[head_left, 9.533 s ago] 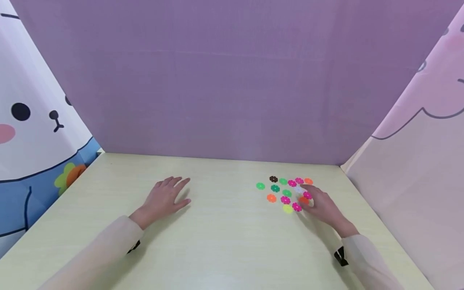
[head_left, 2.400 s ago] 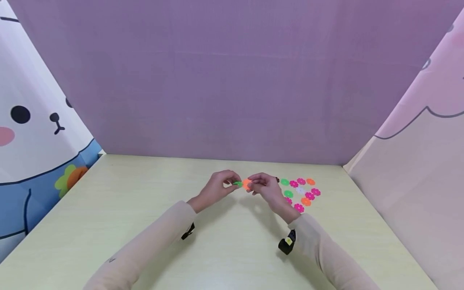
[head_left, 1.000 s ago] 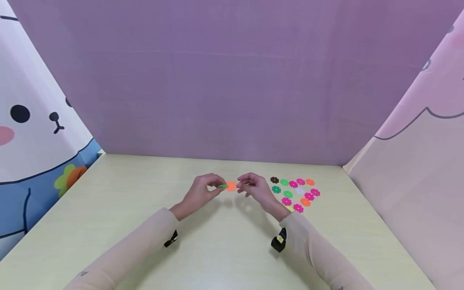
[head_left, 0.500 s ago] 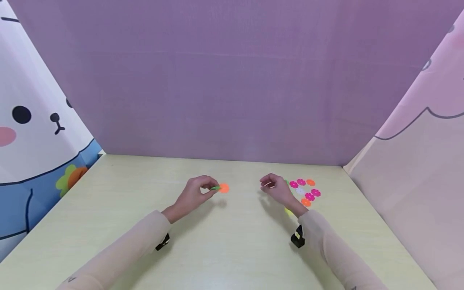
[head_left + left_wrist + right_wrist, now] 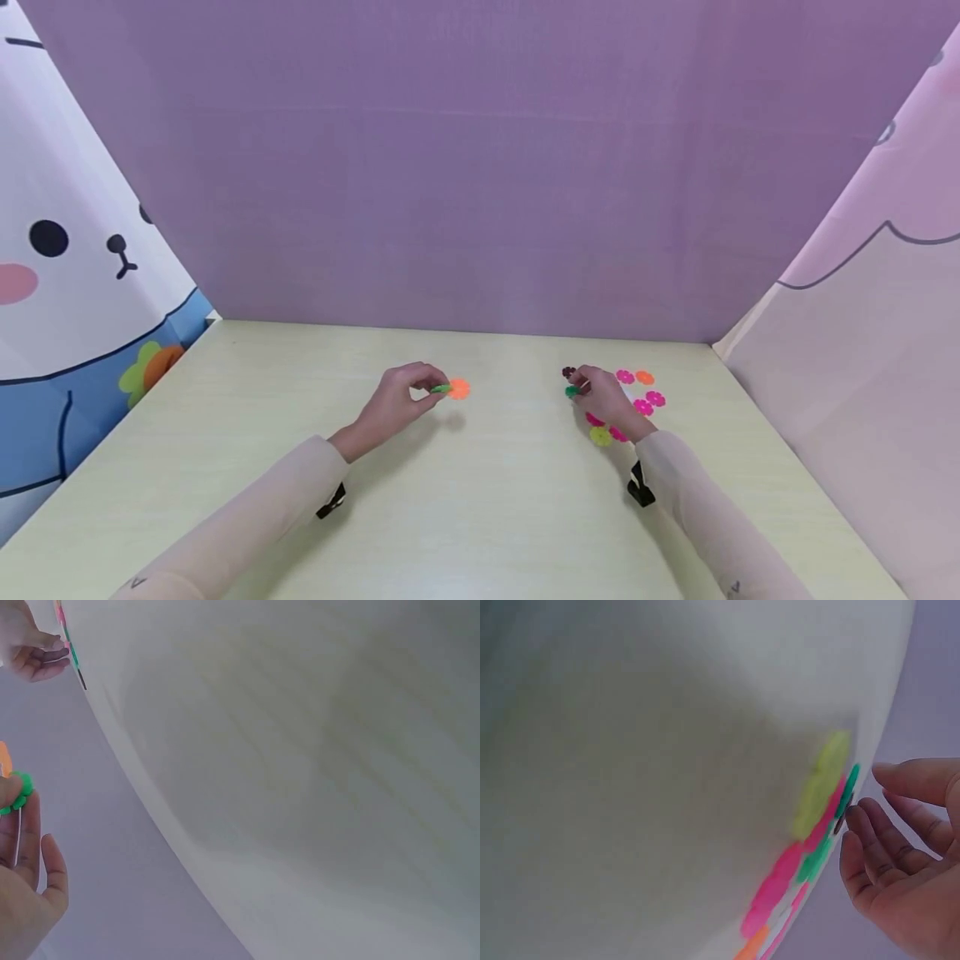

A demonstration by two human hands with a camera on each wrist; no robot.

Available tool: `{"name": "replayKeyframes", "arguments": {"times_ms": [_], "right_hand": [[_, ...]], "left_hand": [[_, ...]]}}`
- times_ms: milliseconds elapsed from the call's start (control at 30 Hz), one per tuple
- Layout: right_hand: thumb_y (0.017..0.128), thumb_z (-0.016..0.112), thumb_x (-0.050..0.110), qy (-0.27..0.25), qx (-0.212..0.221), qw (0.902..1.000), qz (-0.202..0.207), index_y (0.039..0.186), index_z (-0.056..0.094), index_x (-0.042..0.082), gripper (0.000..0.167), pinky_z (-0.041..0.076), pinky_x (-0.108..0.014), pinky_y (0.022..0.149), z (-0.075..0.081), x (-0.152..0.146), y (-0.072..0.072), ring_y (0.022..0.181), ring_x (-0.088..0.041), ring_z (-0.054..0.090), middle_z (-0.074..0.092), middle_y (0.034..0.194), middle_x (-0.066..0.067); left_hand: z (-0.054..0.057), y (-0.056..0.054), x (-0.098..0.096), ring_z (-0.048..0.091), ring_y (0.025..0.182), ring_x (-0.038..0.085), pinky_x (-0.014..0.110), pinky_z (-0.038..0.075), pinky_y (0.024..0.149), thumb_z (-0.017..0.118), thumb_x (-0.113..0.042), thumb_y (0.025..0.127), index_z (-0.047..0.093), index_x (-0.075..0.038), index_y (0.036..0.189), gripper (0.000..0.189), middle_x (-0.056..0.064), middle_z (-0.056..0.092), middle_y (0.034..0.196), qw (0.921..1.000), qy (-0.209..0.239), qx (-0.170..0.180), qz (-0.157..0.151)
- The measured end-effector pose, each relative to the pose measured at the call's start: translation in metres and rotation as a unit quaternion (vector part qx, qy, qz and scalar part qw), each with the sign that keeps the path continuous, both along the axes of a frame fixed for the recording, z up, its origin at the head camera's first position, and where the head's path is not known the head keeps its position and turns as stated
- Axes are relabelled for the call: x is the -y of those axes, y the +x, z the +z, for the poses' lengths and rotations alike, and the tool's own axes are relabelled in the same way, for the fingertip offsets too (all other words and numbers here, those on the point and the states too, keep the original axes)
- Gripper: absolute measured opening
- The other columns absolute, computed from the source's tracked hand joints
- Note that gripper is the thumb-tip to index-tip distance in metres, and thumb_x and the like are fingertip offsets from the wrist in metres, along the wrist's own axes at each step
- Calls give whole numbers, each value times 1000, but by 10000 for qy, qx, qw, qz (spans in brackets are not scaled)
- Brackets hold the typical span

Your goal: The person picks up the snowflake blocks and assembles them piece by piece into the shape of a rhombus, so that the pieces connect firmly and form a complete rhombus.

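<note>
Thumb and fingertips of my left hand [image 5: 401, 402] pinch a green flower-shaped disc [image 5: 440, 389] above the table. An orange flower-shaped disc [image 5: 459, 389] juts out to its right and appears joined to it; both also show at the left edge of the left wrist view. My right hand [image 5: 606, 403] hovers over the loose discs, its fingertips close to a dark green disc [image 5: 572, 391] and a dark brown one [image 5: 567, 372]. In the right wrist view a gap separates the thumb from the bent fingers [image 5: 885, 847], and nothing is held between them.
Several more flower discs lie around and under the right hand: a yellow one [image 5: 600, 436], pink ones [image 5: 656, 398] and an orange one [image 5: 644, 377]. The pale table [image 5: 480, 500] ends at a purple backdrop [image 5: 480, 208], with printed cloth on both sides.
The right hand released the orange disc, leaving it on the green one, and moved right to the loose discs. The left hand drew back left with the joined pair.
</note>
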State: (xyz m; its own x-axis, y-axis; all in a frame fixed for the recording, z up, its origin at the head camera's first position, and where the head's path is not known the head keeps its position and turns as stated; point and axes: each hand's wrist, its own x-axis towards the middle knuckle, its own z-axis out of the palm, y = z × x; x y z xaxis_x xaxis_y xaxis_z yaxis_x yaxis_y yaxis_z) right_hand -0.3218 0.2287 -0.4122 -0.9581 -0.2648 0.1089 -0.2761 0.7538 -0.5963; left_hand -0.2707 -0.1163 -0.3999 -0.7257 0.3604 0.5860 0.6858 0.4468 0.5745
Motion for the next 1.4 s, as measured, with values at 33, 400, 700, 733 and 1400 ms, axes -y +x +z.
{"name": "replayKeyframes", "arguments": {"times_ms": [33,400,700,733,1400], "right_hand": [[78,63,-7,69,-1,10000,12,102,57,-7,25,54,-37,76,0,-1,-1,88,-29,60,62,98,-21],[80,62,-6,275,47,9996,39,102,58,-7,23,54,-34,73,2,-5,-4,87,-28,60,61,100,-20],[81,63,-3,380,196,9991,-16,103,58,-5,22,54,-34,73,0,-9,-9,84,-24,59,61,96,-17],[81,63,-3,381,189,9991,-2,103,58,-5,23,54,-34,73,0,-9,-9,84,-24,58,60,97,-18],[78,55,-13,-1,-107,9999,43,93,62,-1,21,53,-32,71,9,-9,-7,81,-23,58,63,92,-15]], "left_hand": [[0,0,0,61,76,5,34,54,71,70,-5,78,67,-13,91,16,-4,66,88,10000,-18,-14,13],[-2,0,3,62,77,6,34,54,72,70,-5,78,67,-13,93,17,-3,67,89,9999,0,117,66],[-4,-2,5,62,77,4,26,52,71,70,-6,78,67,-15,93,18,-5,66,89,9999,-52,67,119],[-4,-2,5,62,77,5,27,53,71,70,-5,78,67,-15,93,18,-4,67,89,9999,-32,55,114],[-4,1,8,63,77,7,25,52,69,70,-3,78,66,-13,93,19,-2,67,89,9999,-2,-13,129]]}}
